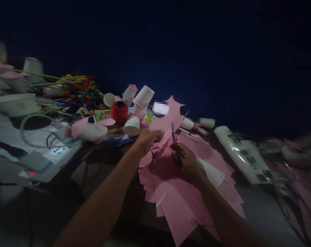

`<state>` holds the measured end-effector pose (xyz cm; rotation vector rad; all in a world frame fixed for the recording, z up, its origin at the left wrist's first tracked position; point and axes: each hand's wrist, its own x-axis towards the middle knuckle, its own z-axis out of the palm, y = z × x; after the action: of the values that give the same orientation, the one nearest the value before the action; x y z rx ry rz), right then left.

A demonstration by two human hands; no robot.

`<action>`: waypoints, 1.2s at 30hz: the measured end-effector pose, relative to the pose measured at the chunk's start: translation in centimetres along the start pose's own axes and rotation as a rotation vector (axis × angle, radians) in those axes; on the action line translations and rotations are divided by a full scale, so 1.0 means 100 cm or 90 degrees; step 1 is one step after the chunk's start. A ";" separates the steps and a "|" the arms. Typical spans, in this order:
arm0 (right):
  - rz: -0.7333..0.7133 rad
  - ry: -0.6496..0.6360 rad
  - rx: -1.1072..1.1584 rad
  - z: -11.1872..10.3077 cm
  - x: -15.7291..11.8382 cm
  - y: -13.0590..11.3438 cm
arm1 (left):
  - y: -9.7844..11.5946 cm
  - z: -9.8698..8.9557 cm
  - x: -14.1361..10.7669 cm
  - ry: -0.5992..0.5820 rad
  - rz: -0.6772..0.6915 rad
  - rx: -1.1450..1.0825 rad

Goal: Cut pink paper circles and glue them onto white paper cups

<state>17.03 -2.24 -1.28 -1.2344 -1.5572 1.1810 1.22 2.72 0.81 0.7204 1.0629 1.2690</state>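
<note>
- Far left corner of the table [6,125]: a cup with a pink top [33,70] stands among pink pieces; this part looks done, though blur hides the detail.
- Toward the far edge, the pipe cleaners [88,85] lie in a loose heap, apparently unused.
- Nearer the left edge, beside the power strip [42,166], a cup with pink flaps [94,133] lies on its side, its paper seemingly already cut and fixed.
- Right of it sit a red roll [119,112] and stacked white cups [144,97], the upper ones bare.
- The left hand [150,140] is closed on the pink cutout [168,118], raised toward the far edge; its pointed outline suggests cutting is partly done.
- The right hand [185,159] grips the scissors [173,132], blades against the pink paper, so cutting appears under way.
- Below the hands, toward the near edge, the pink sheets [181,206] fan out, many seemingly uncut: plenty left.
- Toward the right edge, the wrapped cups [226,140] remain in clear plastic, apparently unused.
</note>
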 end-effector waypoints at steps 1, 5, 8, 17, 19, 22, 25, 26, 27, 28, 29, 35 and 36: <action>0.001 -0.001 0.001 0.000 0.000 0.000 | -0.001 -0.001 0.001 -0.015 0.002 0.015; 0.007 -0.001 0.007 0.000 -0.002 -0.003 | -0.002 -0.003 0.002 -0.062 0.022 0.031; 0.013 0.007 0.023 -0.002 0.000 -0.004 | -0.003 -0.004 0.002 -0.105 0.035 0.034; 0.002 -0.017 0.013 -0.006 0.003 -0.002 | -0.006 -0.004 0.004 -0.097 0.101 0.158; -0.001 -0.022 0.008 -0.006 0.002 -0.003 | -0.006 -0.003 0.004 -0.080 0.118 0.195; -0.009 -0.023 0.013 -0.006 0.001 -0.004 | -0.006 -0.003 0.003 -0.077 0.125 0.235; -0.009 -0.022 0.018 -0.007 0.001 -0.003 | -0.006 -0.003 0.002 -0.085 0.109 0.257; -0.012 -0.023 0.018 -0.008 0.001 -0.002 | -0.006 -0.004 0.002 -0.091 0.104 0.261; -0.016 -0.025 0.017 -0.009 0.002 -0.001 | -0.006 -0.004 0.001 -0.099 0.101 0.262; -0.020 -0.027 0.016 -0.009 0.002 0.000 | -0.007 -0.004 0.001 -0.107 0.105 0.260; -0.024 -0.027 0.016 -0.010 0.002 0.000 | -0.007 -0.004 0.001 -0.111 0.108 0.257; -0.024 -0.012 0.033 -0.008 0.004 0.001 | -0.007 -0.004 0.003 -0.121 0.111 0.249; -0.022 -0.011 0.035 -0.008 0.004 0.001 | -0.007 -0.004 0.003 -0.120 0.113 0.249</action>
<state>17.71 -1.69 -1.17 -1.1599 -1.5430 1.2072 1.13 2.86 -0.07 1.2309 1.1216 1.1245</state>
